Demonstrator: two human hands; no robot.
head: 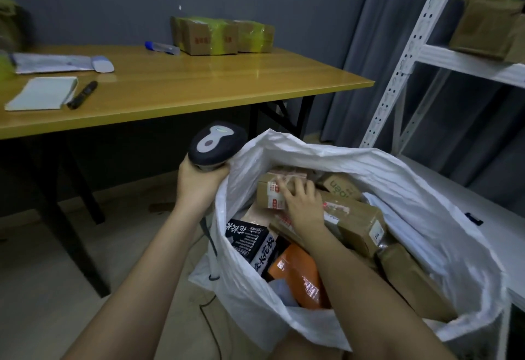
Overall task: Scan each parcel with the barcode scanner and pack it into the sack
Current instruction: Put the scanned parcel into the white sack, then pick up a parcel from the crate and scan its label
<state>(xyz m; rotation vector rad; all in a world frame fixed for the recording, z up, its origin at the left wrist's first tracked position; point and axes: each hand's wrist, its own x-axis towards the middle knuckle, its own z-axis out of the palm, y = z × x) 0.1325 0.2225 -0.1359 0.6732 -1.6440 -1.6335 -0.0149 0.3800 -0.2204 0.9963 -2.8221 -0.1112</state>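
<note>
While my left hand (199,180) grips the scanner (217,143), my right hand's (302,203) spread fingers press a stiff, light-looking box (268,192) inside the sack (397,178); its edges look best to grip.

Black-and-grey barcode scanner (217,143) upright beside open white sack (412,189) packed with brown parcels (352,217)
</note>
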